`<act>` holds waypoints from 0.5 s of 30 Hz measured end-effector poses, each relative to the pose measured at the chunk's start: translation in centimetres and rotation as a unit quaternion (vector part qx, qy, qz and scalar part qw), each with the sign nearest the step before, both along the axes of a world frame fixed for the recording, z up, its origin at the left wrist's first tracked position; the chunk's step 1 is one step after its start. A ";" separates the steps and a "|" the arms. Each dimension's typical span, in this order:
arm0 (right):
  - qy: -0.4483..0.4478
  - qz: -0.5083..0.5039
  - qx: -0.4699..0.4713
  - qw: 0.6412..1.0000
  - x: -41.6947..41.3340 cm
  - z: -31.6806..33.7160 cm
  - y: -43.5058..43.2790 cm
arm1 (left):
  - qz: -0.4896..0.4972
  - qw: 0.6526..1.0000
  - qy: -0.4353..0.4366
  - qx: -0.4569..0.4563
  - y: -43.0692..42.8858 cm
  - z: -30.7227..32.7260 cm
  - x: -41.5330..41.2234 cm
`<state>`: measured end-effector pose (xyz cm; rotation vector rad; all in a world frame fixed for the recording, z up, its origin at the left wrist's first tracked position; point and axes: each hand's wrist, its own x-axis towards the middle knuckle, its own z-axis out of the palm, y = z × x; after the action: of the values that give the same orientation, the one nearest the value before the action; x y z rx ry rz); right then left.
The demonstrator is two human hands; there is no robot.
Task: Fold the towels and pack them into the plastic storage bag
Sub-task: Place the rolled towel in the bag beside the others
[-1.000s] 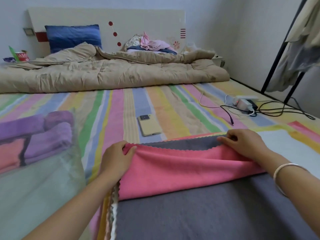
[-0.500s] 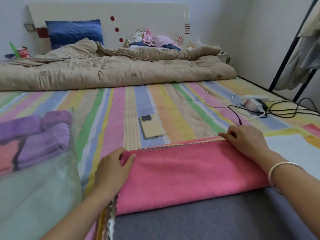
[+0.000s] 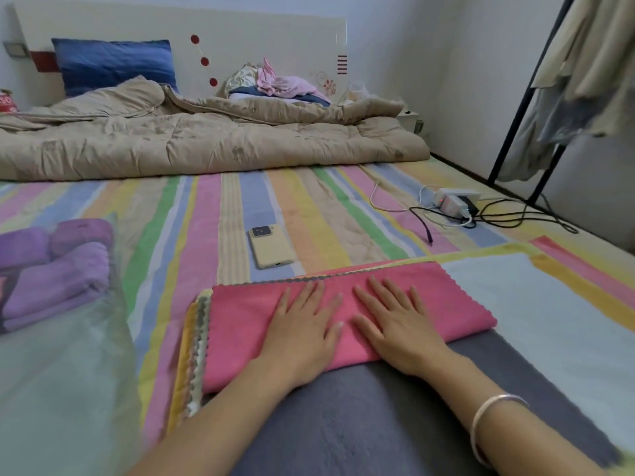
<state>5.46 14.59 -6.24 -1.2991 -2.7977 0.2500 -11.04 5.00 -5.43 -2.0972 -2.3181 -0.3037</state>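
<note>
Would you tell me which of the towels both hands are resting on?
The pink towel, folded over on the grey towel: left hand and right hand lie flat on it. The purple towels sit untouched at left.

I see a bed's striped sheet (image 3: 206, 218), a beige quilt (image 3: 206, 142) bunched below a white headboard (image 3: 275, 32) with a blue pillow (image 3: 113, 63), pale walls (image 3: 429, 63), and a black clothes rack (image 3: 515, 121) on the right

"SO" legible on red can (image 3: 4, 103); remainder cut off
</note>
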 end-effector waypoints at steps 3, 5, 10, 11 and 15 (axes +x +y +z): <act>-0.010 -0.127 0.010 0.992 2.6 0.6 2.0 | 0.026 0.997 0.034 -0.057 0.0 -1.5 0.2; 0.030 -0.197 0.050 0.979 4.6 1.3 1.3 | 0.036 0.997 0.047 -0.044 -0.2 -1.9 0.1; 0.349 -0.336 -0.122 0.866 6.8 3.5 -3.2 | 0.045 0.998 0.041 -0.024 -0.5 -2.1 0.5; 0.406 -0.351 -0.253 0.805 6.8 3.6 -3.7 | 0.047 0.998 0.038 -0.021 -0.8 -2.1 0.3; 0.562 -0.319 -0.443 0.621 6.9 3.2 -3.7 | 0.046 0.998 0.033 -0.025 -2.5 -2.2 -0.8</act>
<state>12.36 10.92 -3.03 -1.3229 -0.9752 1.7485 -11.87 2.54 -7.61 -1.9819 -2.3986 -0.1751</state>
